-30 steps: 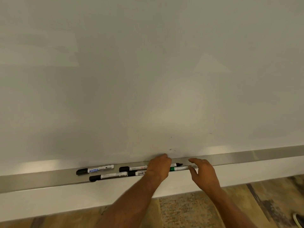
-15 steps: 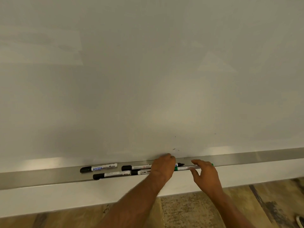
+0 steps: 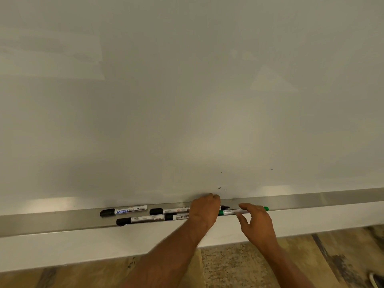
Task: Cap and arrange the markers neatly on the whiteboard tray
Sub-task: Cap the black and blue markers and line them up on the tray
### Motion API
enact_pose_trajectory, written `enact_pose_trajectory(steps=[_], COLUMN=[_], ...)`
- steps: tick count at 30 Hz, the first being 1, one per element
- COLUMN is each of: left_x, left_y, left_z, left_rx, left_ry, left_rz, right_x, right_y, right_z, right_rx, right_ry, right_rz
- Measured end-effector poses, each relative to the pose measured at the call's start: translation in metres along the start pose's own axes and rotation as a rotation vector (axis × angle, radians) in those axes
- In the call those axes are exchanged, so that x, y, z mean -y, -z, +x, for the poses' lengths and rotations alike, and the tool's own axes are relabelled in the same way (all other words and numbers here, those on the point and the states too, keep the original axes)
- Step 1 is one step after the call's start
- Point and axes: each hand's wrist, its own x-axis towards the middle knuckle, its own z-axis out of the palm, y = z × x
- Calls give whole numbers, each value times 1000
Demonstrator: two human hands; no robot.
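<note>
- Head view: left hand (image 3: 204,210) rests fingers-down over the markers on the whiteboard tray (image 3: 62,220); grip cannot be told.
- Right hand (image 3: 256,220) spread loose, fingertips on the green marker (image 3: 230,212) (right end of the row).
- Three black-capped markers (image 3: 143,219) lie left of the hands.

We see soft, even indoor light, rather dim, across the large matte white whiteboard (image 3: 187,90). Pale glare patches sit along its lower edge and on the long brushed-metal tray (image 3: 311,199). Faint reflected shapes show upper left and right. Wide-angle bending curves the tray. The picture is slightly soft, and the small print on the marker labels is barely legible.
</note>
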Motion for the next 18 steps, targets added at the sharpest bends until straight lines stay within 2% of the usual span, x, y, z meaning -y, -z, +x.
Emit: enact_pose_trajectory(steps=[12,18], left_x=[-1,2], left_y=[3,7], left_z=[8,8], left_rx=[86,27], left_ry=[-111,-164], left_rz=[120,139], right_x=[2,6], right_y=[3,1], right_z=[-1,-7], right_rx=[-25,-125], right_ry=[23,4], right_rz=[11,101])
